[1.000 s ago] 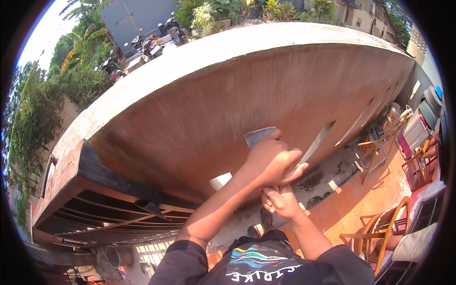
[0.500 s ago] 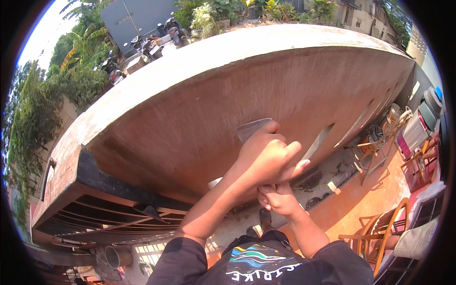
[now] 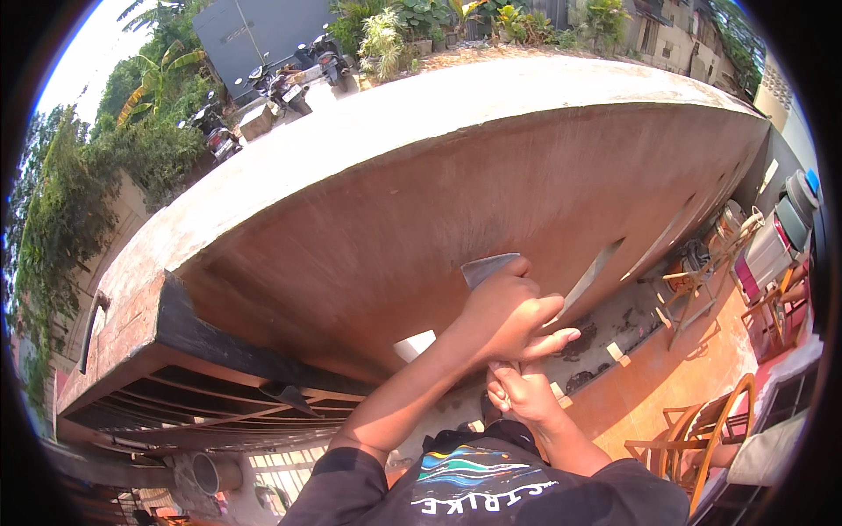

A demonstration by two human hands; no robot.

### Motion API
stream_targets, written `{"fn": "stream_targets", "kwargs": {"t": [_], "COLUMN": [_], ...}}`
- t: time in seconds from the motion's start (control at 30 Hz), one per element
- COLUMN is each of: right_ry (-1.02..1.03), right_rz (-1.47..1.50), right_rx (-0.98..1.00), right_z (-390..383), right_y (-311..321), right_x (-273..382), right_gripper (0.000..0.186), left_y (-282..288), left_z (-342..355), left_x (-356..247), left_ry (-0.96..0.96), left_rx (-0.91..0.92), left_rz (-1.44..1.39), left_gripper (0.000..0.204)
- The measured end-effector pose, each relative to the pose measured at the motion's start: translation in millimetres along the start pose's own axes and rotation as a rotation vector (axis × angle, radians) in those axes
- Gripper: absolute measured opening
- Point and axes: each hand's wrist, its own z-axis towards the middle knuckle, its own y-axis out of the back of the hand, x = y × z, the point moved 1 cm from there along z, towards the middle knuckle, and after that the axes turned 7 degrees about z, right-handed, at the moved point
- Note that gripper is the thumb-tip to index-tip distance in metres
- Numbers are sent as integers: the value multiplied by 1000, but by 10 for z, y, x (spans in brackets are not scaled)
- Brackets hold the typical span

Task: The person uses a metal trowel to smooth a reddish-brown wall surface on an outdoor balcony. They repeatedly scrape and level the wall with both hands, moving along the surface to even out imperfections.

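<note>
My left hand is closed around a scraper with a wide, flat grey blade. The blade rests against the inner face of a reddish-brown wall, which carries pale streaks and a dark smudge just above the blade. The scraper's handle is hidden inside my fist. Just below the left hand, my right hand is closed with its fingers folded, close against or touching it. Whether the right hand grips the handle's end or something else is hidden.
The wall has a pale top ledge and slanted slots. A dark metal grille is at the left. To the right stand wooden chairs, a folding wooden frame and stacked tubs on an orange tiled floor. Motorbikes are parked beyond.
Both hands and the scraper have moved down and slightly right along the wall. The view has shifted a little, so the wall's top edge sits lower. Both hands keep their closed shape.
</note>
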Motion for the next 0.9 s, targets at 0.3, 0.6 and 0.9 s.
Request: {"fn": "stream_targets", "kwargs": {"t": [0.3, 0.6, 0.9], "right_ry": [-71, 57, 102], "right_rz": [-8, -58, -135], "right_rx": [4, 26, -26], "right_z": [-104, 29, -1], "right_y": [-81, 54, -65], "right_x": [7, -118, -31], "right_gripper": [13, 13, 19], "left_y": [-21, -70, 54], "left_z": [-76, -59, -47], "left_x": [-1, 30, 17], "left_ry": [21, -52, -23], "left_rx": [32, -40, -157], "left_rz": [-100, 64, 119], "left_gripper": [50, 54, 55]}}
